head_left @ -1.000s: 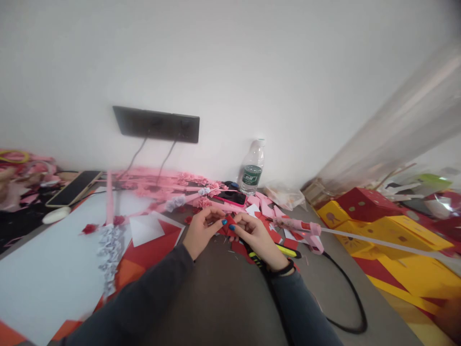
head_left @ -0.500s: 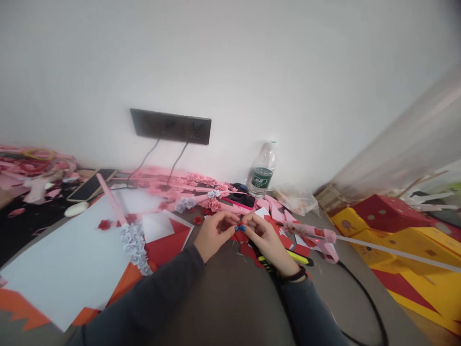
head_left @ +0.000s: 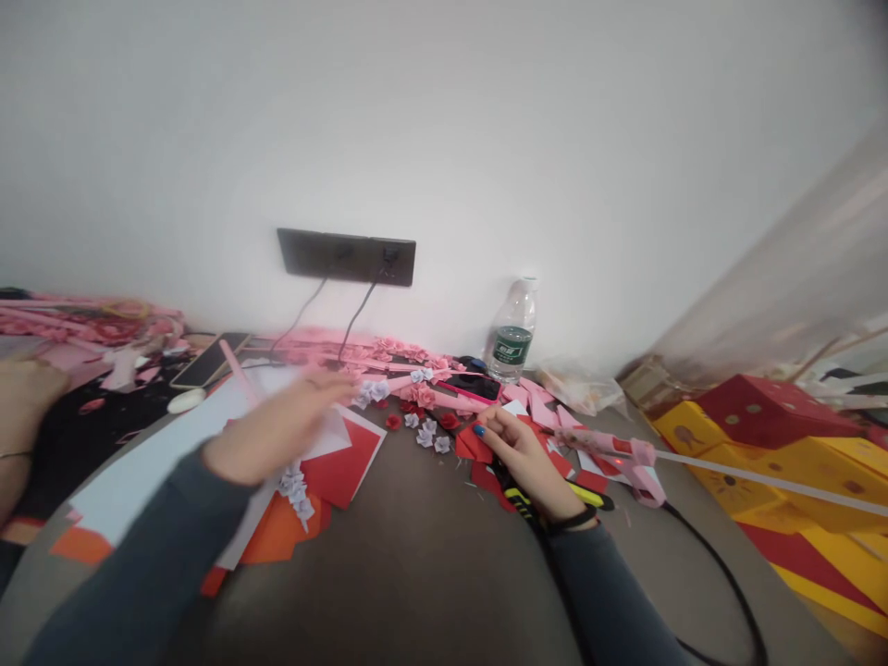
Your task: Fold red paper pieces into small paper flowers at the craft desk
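Observation:
My left hand (head_left: pixel 281 427), smeared by motion, hovers over the white paper sheets and a pink rolled stick (head_left: pixel 237 370); its fingers do not show clearly. Pale lilac paper flowers (head_left: pixel 296 492) lie below its wrist. My right hand (head_left: pixel 524 458) is closed in a pinch, thumb against fingers, just above red paper pieces (head_left: pixel 473 446); what sits in the pinch is too small to make out. Left of it lie a red paper flower (head_left: pixel 450 421) and several small lilac flowers (head_left: pixel 426 433). A yellow-and-black cutter (head_left: pixel 588 495) is partly under my right wrist.
A pink glue gun (head_left: pixel 642 467) with a long glue stick lies at right, its black cable trailing forward. Behind stand a water bottle (head_left: pixel 511 342) and a phone (head_left: pixel 475 385). Yellow and red boxes (head_left: pixel 756 407) fill the right. Another person's hand (head_left: pixel 31 393) is at far left.
My hands were together on a small red piece. Now the left has swung away to the left over the papers, while the right stays in nearly the same place.

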The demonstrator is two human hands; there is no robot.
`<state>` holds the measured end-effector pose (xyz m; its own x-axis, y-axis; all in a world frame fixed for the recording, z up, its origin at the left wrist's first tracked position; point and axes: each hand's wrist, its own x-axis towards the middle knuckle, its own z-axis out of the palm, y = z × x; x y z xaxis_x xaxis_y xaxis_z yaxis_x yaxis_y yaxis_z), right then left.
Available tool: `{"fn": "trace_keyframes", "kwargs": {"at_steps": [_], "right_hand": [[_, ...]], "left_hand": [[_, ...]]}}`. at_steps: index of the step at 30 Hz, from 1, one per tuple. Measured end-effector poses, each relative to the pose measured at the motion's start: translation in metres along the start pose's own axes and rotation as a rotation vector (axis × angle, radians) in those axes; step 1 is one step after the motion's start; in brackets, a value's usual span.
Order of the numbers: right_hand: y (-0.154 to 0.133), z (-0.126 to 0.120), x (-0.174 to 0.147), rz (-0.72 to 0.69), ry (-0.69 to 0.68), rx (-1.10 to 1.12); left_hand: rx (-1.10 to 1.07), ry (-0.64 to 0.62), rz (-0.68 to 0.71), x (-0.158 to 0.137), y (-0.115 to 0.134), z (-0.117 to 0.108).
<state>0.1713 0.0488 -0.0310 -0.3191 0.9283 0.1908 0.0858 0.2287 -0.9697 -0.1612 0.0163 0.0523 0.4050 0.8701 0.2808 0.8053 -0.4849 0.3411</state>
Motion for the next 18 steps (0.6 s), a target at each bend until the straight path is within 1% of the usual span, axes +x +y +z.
{"fn": "trace_keyframes", "kwargs": {"at_steps": [1, 2, 3, 4, 5, 6, 7, 10, 12, 14, 16, 17, 18], "right_hand": [[-0.001, 0.0, 0.0, 0.002, -0.007, 0.013], [-0.001, 0.0, 0.001, 0.0, -0.013, 0.025], [-0.002, 0.0, 0.001, -0.002, -0.018, 0.034], [-0.002, 0.0, 0.001, -0.004, -0.021, 0.04], [-0.002, -0.001, 0.001, -0.003, -0.025, 0.045], [-0.002, -0.001, 0.001, 0.0, -0.024, 0.047], [-0.002, -0.001, 0.001, 0.002, -0.021, 0.049], [0.0, -0.002, 0.0, 0.006, -0.008, 0.058], [0.001, -0.002, 0.0, 0.009, 0.0, 0.063], [0.001, -0.002, -0.001, 0.013, 0.01, 0.061], [0.002, -0.002, 0.0, 0.01, 0.012, 0.054], [0.002, -0.002, 0.0, 0.006, 0.01, 0.052], [0.003, -0.002, 0.0, 0.001, 0.006, 0.051]], "left_hand": [[0.108, -0.01, -0.028, -0.007, -0.025, -0.014], [0.218, 0.025, -0.084, -0.014, -0.048, -0.024], [0.321, 0.031, -0.143, -0.02, -0.068, -0.032], [0.414, 0.062, -0.218, -0.026, -0.085, -0.037], [0.481, 0.08, -0.26, -0.032, -0.098, -0.039], [0.522, 0.09, -0.255, -0.037, -0.107, -0.04], [0.536, 0.094, -0.219, -0.041, -0.112, -0.04], [0.542, 0.03, -0.117, -0.052, -0.116, -0.046], [0.507, 0.031, -0.116, -0.058, -0.111, -0.058], [0.46, 0.064, -0.14, -0.065, -0.102, -0.075], [0.469, 0.113, -0.178, -0.071, -0.088, -0.09], [0.5, 0.17, -0.232, -0.073, -0.08, -0.095], [0.522, 0.198, -0.298, -0.074, -0.071, -0.098]]}}
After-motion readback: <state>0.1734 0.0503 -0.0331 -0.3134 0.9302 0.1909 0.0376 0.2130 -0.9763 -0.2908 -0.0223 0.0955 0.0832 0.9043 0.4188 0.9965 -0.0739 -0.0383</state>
